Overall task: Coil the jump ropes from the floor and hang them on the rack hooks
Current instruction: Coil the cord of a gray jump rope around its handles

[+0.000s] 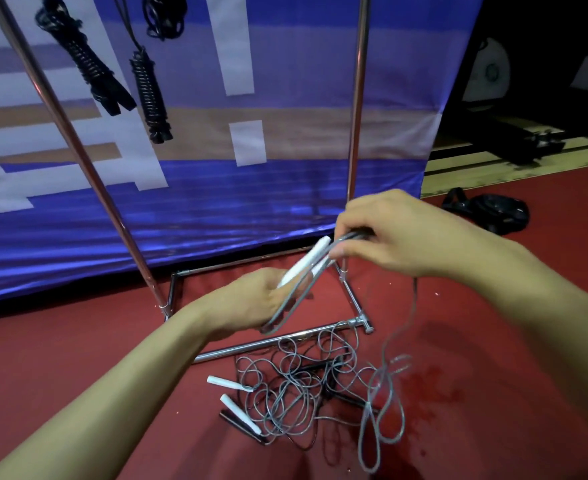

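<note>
A grey jump rope (297,299) with white handles (306,263) is held up above the red floor (77,358), folded into long loops, and its loose end (386,393) hangs down to the floor in loops. On the floor lies a tangled pile of ropes (299,393), grey and black together, with two white handles (231,393) and a black handle (242,427) at its left side. On the metal rack (356,98), three black coiled ropes (88,64) hang at the upper left, each wound tightly around itself.
</note>
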### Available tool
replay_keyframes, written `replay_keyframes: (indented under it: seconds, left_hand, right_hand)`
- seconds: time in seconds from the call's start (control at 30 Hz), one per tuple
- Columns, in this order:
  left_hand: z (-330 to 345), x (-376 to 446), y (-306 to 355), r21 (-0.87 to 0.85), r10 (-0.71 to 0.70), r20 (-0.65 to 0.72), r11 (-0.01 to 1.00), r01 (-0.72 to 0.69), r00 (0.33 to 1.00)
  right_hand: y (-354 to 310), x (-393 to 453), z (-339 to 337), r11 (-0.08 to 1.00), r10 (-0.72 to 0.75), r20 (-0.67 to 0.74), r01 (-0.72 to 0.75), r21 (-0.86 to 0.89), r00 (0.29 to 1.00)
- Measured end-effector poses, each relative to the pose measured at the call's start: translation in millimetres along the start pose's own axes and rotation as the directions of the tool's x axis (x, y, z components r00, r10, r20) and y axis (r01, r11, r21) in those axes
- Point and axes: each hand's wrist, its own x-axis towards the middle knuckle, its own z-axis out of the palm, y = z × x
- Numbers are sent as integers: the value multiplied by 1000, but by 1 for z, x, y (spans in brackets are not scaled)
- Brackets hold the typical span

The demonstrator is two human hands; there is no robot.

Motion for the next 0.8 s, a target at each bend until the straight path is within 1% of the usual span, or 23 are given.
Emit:
replay_keyframes:
  seconds: [0.07,0.13,0.2,0.27,0.33,0.4,0.47,0.53,0.63,0.7,0.77,0.8]
  left_hand:
    - [5,-4,5,-151,13,60,989,-4,998]
    - [8,-5,7,-291,30,116,957,5,993]
    - [8,-7,7,-306,4,144,951,41,990]
    - [7,-7,4,-242,-62,91,967,83,994]
    - [8,-3,-3,-166,-134,-36,978,126,990]
    - [8,1,-11,-182,-190,-127,969,165,974]
    - [6,5,-16,-209,-204,-159,963,169,966]
    - [5,4,-18,-178,-169,-144,974,142,975]
    - [6,0,-17,-140,-102,-61,986,93,993]
    - [5,-5,-8,-26,-44,17,999,45,999]
    - [4,-10,2,131,29,98,990,-42,995]
    - [3,-12,6,181,65,124,980,-87,990]
  right_hand:
    - [8,1,3,999,25,-30,-24,29,999]
    - [12,2,6,995,27,-40,-23,92,999]
    - [13,1,7,988,42,-41,-36,153,998]
    - [14,-1,5,975,73,-13,-69,210,997]
    - [11,-4,0,953,88,28,-92,289,996]
    - [4,-5,-8,923,69,79,-94,373,994]
    - [-4,-5,-13,913,44,113,-86,400,993]
    - [-9,-3,-13,926,34,99,-69,372,995]
    - [-3,2,-7,947,67,10,-67,314,998]
    - [6,4,1,959,59,-46,-44,278,997]
    - [15,7,11,964,43,-44,-30,265,998]
    - [20,9,16,956,56,-24,-46,290,998]
